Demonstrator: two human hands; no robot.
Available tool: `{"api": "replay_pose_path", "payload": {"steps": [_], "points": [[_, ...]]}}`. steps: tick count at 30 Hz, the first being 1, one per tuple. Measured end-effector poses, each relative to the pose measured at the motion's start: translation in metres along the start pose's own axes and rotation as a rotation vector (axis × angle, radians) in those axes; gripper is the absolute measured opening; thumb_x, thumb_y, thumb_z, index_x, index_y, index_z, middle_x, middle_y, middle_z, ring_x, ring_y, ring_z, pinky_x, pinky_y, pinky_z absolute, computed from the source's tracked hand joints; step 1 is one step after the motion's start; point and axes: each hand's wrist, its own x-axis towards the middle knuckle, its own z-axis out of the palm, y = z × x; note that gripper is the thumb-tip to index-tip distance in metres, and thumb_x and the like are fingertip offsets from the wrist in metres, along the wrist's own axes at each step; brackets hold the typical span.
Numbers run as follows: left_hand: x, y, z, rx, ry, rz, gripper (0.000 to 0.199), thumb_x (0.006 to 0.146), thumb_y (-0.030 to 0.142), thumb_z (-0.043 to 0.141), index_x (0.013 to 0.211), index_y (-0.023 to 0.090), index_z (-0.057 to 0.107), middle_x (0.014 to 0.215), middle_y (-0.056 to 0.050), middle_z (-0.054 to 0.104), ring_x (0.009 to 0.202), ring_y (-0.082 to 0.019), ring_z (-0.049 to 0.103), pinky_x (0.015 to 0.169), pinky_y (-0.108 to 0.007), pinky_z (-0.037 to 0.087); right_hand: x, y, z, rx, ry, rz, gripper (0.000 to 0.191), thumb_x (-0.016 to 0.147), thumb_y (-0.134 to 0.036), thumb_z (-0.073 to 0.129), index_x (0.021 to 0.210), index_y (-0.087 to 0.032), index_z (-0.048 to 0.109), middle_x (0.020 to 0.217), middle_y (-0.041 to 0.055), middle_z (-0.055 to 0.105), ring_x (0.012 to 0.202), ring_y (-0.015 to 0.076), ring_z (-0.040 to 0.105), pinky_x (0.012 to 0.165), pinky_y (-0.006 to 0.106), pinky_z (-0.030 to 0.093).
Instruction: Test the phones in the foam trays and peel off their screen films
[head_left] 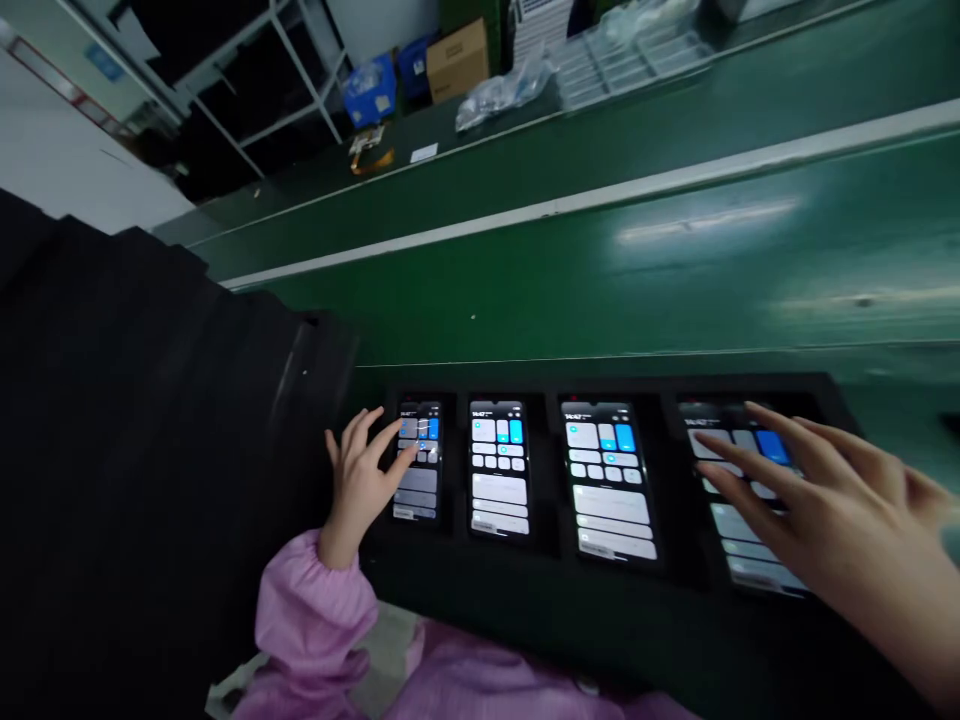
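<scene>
Several lit phones lie screen up in a row in a black tray [544,480], all showing control panels with blue and white tiles. Fingers apart and empty, my left hand [363,476] is over the upper left of the leftmost phone [417,488]. Two middle phones, one [500,488] left and one [613,510] right of centre, are untouched. My right hand [832,490] spreads over the rightmost phone [757,560], its fingertips over the upper part of the screen and hiding some of it. Whether any fingertips touch the glass is unclear.
A green conveyor-like surface [480,290] with a pale rail runs behind the tray. Black stacked material [150,450] rises at the left. Along the far shelf are a blue bin [370,92], a cardboard box [457,62], plastic bags [499,98] and clear trays [630,62].
</scene>
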Motion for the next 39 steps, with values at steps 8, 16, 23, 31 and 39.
{"api": "replay_pose_path", "payload": {"steps": [8, 16, 23, 31, 39], "points": [[-0.004, -0.001, 0.007, -0.052, -0.018, 0.004, 0.029, 0.102, 0.042, 0.064, 0.125, 0.030, 0.078, 0.154, -0.013, 0.061, 0.153, -0.039, 0.046, 0.123, -0.084, 0.020, 0.010, -0.006, -0.008, -0.099, 0.003, -0.003, 0.053, 0.112, -0.054, 0.036, 0.114, -0.022, 0.079, 0.142, 0.0190, 0.066, 0.130, 0.0506, 0.059, 0.096, 0.069, 0.043], [0.000, 0.002, -0.002, -0.013, -0.021, 0.019, 0.031, 0.104, 0.043, 0.060, 0.124, 0.030, 0.079, 0.157, -0.015, 0.057, 0.154, -0.042, 0.041, 0.121, -0.086, 0.020, 0.040, -0.075, 0.015, -0.073, -0.071, -0.243, 0.032, 0.111, -0.043, 0.051, 0.123, -0.029, 0.077, 0.156, 0.0121, 0.059, 0.135, 0.0346, 0.057, 0.106, 0.055, 0.038], [0.010, 0.069, 0.001, -0.058, -0.086, 0.328, 0.035, 0.104, 0.041, 0.061, 0.137, 0.036, 0.072, 0.160, -0.011, 0.057, 0.154, -0.040, 0.043, 0.123, -0.087, 0.019, 0.039, -0.071, 0.029, -0.073, -0.028, -0.259, 0.034, 0.112, -0.039, 0.048, 0.118, -0.026, 0.078, 0.149, 0.0130, 0.064, 0.130, 0.0356, 0.059, 0.103, 0.056, 0.037], [0.016, 0.079, 0.014, -0.037, -0.101, 0.340, 0.034, 0.106, 0.040, 0.057, 0.135, 0.033, 0.073, 0.158, -0.013, 0.058, 0.155, -0.040, 0.042, 0.122, -0.087, 0.020, 0.045, -0.073, 0.031, -0.024, 0.026, -0.253, 0.027, 0.110, -0.034, 0.053, 0.113, -0.024, 0.078, 0.143, 0.0137, 0.068, 0.126, 0.0355, 0.062, 0.101, 0.055, 0.039], [0.009, 0.063, 0.034, -0.140, -0.103, 0.307, 0.036, 0.104, 0.035, 0.053, 0.132, 0.038, 0.076, 0.157, -0.010, 0.061, 0.152, -0.040, 0.046, 0.122, -0.086, 0.013, -0.032, -0.116, -0.005, -0.063, 0.014, -0.517, 0.055, 0.105, -0.072, 0.045, 0.146, -0.040, 0.063, 0.156, -0.0004, 0.060, 0.136, 0.0239, 0.054, 0.110, 0.046, 0.045]]}}
